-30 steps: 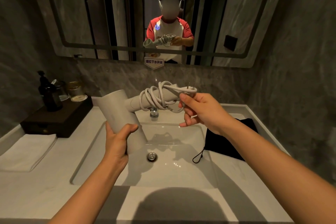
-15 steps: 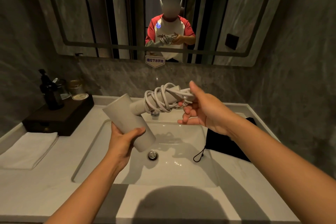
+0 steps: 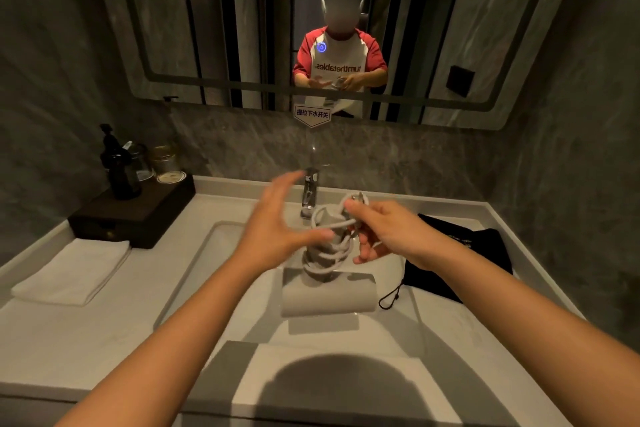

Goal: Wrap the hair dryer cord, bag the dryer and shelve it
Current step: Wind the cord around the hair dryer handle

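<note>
The grey hair dryer [image 3: 327,296] hangs over the sink with its barrel low and level and its handle pointing up. The white cord [image 3: 329,246] is coiled around the handle. My right hand [image 3: 384,232] grips the top of the handle and the plug end of the cord. My left hand [image 3: 277,224] is open, fingers spread, just left of the coils, its thumb close to the cord. The black drawstring bag [image 3: 464,253] lies flat on the counter at the right of the sink.
A chrome faucet [image 3: 309,196] stands behind the dryer. A folded white towel [image 3: 72,270] lies at the left. Behind the towel, a dark tray [image 3: 138,211] carries a pump bottle and jars. A mirror covers the wall above the white sink [image 3: 214,253].
My left hand has let go of the barrel and opened beside the coils. The dryer has swung so the barrel hangs low, held by my right hand alone.
</note>
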